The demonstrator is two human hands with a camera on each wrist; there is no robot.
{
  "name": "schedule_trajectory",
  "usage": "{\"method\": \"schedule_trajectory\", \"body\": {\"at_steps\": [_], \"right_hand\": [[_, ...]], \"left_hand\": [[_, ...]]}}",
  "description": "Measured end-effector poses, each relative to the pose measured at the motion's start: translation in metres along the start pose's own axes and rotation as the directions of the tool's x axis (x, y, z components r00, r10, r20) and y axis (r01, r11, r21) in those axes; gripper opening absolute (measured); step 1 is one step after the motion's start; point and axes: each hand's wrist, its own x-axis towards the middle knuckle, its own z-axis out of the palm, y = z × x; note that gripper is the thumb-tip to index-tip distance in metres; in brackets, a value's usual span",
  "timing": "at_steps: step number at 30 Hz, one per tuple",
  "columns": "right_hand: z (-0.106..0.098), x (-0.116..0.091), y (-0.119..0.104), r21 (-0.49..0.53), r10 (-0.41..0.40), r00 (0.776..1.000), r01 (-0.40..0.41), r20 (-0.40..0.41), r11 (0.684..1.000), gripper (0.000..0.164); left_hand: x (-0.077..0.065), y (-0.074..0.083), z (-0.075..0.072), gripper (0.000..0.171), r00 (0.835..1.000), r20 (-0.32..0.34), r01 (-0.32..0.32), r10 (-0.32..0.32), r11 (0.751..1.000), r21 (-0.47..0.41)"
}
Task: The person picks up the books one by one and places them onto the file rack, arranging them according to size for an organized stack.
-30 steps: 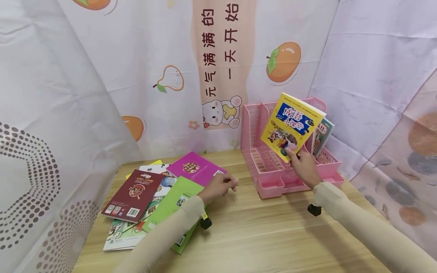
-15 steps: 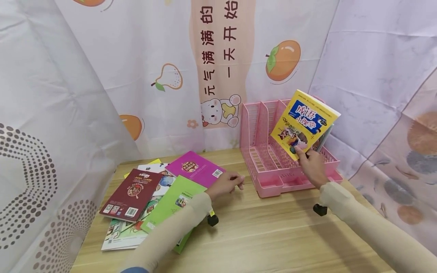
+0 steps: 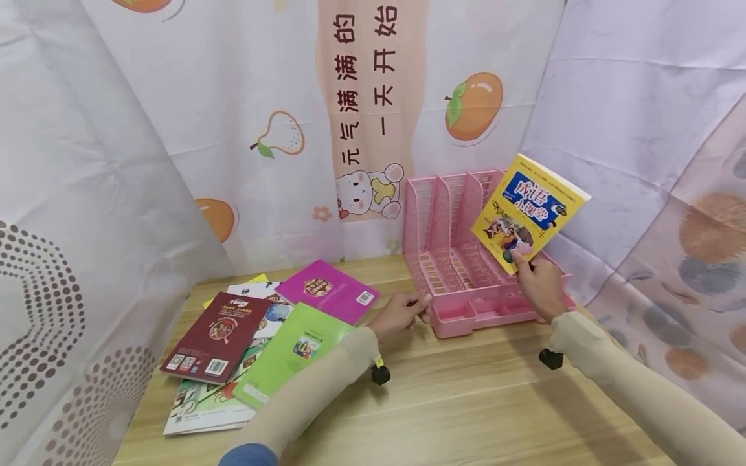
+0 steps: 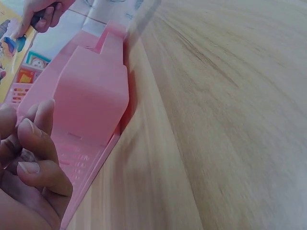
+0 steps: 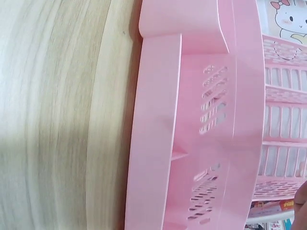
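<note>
My right hand [image 3: 542, 285] pinches a yellow paperback book [image 3: 527, 210] by its lower edge, thumb on the cover. The book is raised and tilted in front of the right-hand slots of a pink desktop file organizer [image 3: 460, 329]. My left hand [image 3: 398, 317] is at the organizer's front left corner, fingertips close to its side. In the left wrist view, the fingers [image 4: 43, 143] are loosely bent with nothing between them, overlapping the pink plastic. Another book [image 5: 273, 208] shows inside the organizer in the right wrist view; in the head view the yellow book hides it.
Left on the wooden table [image 3: 443, 408] lies a loose pile: a maroon book [image 3: 224, 336], a green book [image 3: 291, 349], a magenta book [image 3: 326, 291] and several others underneath. Printed curtains [image 3: 280, 194] hang close behind and at both sides.
My left hand has moved right, from beside the books to the organizer's corner. The yellow book has shifted right in my right hand, now covering the book in the slot.
</note>
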Motion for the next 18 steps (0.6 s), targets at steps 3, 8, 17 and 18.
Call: {"method": "schedule_trajectory", "body": {"at_steps": [3, 8, 17, 18], "right_hand": [[0.001, 0.001, 0.004, -0.003, -0.017, 1.0, 0.017, 0.008, 1.0, 0.063], [-0.001, 0.0, 0.011, -0.002, 0.029, 0.998, -0.029, 0.054, 1.0, 0.07], [-0.011, 0.013, 0.028, -0.055, 0.089, 0.995, -0.087, 0.04, 0.995, 0.073], [-0.012, 0.015, 0.03, -0.066, 0.113, 0.993, -0.11, 0.046, 0.992, 0.073]], "left_hand": [[0.003, -0.005, 0.004, 0.047, 1.0, -0.009, 0.025, -0.025, 0.999, -0.043], [0.004, -0.009, 0.009, 0.054, 0.998, -0.024, 0.057, -0.059, 0.994, -0.092], [0.014, 0.003, 0.014, 0.039, 0.996, -0.065, 0.06, -0.068, 0.99, -0.131], [0.015, 0.006, 0.015, 0.038, 0.995, -0.062, 0.065, -0.074, 0.989, -0.13]]}}
